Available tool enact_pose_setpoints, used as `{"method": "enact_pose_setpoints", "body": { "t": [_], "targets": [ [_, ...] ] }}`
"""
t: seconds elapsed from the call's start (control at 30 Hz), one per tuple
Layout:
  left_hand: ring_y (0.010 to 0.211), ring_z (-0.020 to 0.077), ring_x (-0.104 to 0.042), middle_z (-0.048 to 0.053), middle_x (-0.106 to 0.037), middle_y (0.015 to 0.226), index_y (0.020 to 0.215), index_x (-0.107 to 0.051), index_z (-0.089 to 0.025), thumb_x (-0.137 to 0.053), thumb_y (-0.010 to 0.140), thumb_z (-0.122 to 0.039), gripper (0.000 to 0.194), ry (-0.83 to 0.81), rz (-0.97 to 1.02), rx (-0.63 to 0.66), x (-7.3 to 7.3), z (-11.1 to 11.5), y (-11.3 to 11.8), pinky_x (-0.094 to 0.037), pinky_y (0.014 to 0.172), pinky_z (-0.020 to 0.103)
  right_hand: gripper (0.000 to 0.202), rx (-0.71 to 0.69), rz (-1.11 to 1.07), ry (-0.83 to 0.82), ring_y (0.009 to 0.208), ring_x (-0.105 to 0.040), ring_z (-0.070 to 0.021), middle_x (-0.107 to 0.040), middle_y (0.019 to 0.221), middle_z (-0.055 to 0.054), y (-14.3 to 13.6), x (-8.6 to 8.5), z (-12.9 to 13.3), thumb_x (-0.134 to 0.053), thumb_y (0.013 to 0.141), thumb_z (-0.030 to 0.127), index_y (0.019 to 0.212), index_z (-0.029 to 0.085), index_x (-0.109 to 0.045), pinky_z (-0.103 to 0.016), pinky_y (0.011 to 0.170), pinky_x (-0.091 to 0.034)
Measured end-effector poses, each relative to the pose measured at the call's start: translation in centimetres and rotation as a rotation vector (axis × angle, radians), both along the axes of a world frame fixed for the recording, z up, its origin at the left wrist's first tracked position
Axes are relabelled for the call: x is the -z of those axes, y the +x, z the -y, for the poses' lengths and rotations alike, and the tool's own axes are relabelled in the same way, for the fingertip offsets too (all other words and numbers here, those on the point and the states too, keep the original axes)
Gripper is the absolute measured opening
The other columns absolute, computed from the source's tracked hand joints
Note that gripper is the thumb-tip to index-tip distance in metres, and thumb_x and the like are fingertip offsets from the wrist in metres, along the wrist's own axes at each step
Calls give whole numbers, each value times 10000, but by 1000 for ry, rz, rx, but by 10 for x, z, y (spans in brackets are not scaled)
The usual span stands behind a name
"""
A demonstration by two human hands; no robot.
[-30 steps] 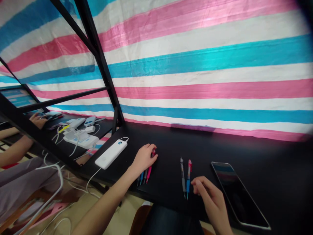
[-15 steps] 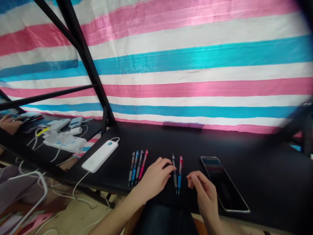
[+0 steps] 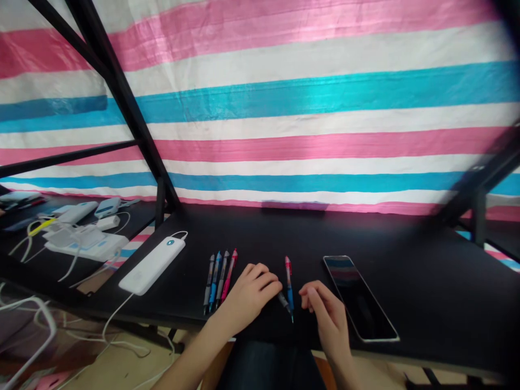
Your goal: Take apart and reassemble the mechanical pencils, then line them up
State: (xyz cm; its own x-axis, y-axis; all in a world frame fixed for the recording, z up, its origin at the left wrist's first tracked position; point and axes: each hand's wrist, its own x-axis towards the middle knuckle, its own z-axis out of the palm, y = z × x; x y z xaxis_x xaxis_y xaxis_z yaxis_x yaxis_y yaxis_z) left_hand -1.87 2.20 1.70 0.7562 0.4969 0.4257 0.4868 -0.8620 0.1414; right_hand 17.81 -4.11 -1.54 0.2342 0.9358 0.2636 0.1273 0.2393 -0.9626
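Observation:
My left hand (image 3: pixel 251 292) is closed over a grey pen (image 3: pixel 284 301); its upper part is hidden under my fingers, and its tip slants toward the table's front edge. Just right of it lies a pen with a red top and blue grip (image 3: pixel 289 283), close to the grey pen's tip. My right hand (image 3: pixel 328 310) rests to the right of that pen, its fingers curled with nothing visible in them. Left of my left hand, several pens lie side by side, among them a blue pen (image 3: pixel 215 281) and a pink pen (image 3: pixel 229 275).
A phone (image 3: pixel 361 298) with a dark screen lies right of my right hand. At the left of the black table (image 3: pixel 244 227) is a white power bank (image 3: pixel 152 265) with a cable. Black frame bars (image 3: pixel 122 86) and a striped sheet (image 3: pixel 325 97) stand behind.
The grey pen, upright beside the red-and-blue pen before, is now tilted under my left fingers, its top swung left. My right hand keeps its curled pose. The view has shifted slightly right.

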Motion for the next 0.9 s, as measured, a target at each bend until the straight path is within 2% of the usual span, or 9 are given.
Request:
{"method": "enact_pose_setpoints", "body": {
  "t": [0.17,0.3,0.4,0.5,0.57,0.63,0.73,0.9],
  "targets": [
    [991,244,-587,63,-726,961,1062,-709,-247,-450,973,-62,330,146,194,-62,-1,3,0,-415,969,454,388,-114,177,-14,598,-483,-144,-511,652,15,-5,-3,-2,-484,1016,420,721,192,-591,-252,561,-354],
    [996,213,-613,19,-730,957,1057,-706,-272,-543,950,-67,283,142,359,-89,0,6,2,-341,1112,502,406,-60,200,-13,594,-501,-144,-526,641,12,-6,0,-3,-474,1018,415,686,198,-562,-248,570,-362],
    [1185,245,-599,55,-691,1223,1225,-643,-298,-651,906,-122,365,-63,669,-205,9,10,5,-344,1144,523,403,3,155,-11,603,-518,-149,-539,642,9,-2,4,-3,-481,1013,422,686,204,-567,-246,573,-378],
    [1271,273,-592,105,-570,1436,1348,-528,-310,-677,908,-222,473,-514,1132,-279,21,16,12,-506,1023,461,381,17,132,-35,591,-518,-149,-542,632,12,0,7,-4,-509,998,417,692,203,-589,-245,561,-380],
    [1152,266,-682,121,-640,1356,1275,-551,-268,-700,899,-279,405,-821,1323,-250,27,21,16,-549,971,439,333,-3,132,-57,591,-532,-151,-561,633,13,0,8,-5,-539,981,400,732,199,-630,-244,566,-390],
    [1012,251,-743,112,-751,1146,1125,-592,-218,-747,864,-315,319,-1023,1426,-233,29,25,19,-561,953,423,288,-18,120,-69,611,-565,-159,-594,646,7,0,9,-5,-567,962,387,772,196,-666,-245,588,-414],
    [949,252,-764,98,-798,999,977,-596,-199,-826,787,-321,323,-1132,1503,-234,26,29,20,-585,895,383,268,-18,89,-75,642,-603,-170,-642,668,-5,0,8,-5,-592,942,383,783,195,-697,-249,622,-444],
    [932,248,-772,94,-812,930,903,-589,-194,-867,734,-291,340,-1132,1517,-263,22,30,19,-598,826,330,247,-2,64,-100,613,-610,-174,-687,649,-15,0,9,-4,-621,907,362,763,203,-744,-253,598,-457]
  ]
}}
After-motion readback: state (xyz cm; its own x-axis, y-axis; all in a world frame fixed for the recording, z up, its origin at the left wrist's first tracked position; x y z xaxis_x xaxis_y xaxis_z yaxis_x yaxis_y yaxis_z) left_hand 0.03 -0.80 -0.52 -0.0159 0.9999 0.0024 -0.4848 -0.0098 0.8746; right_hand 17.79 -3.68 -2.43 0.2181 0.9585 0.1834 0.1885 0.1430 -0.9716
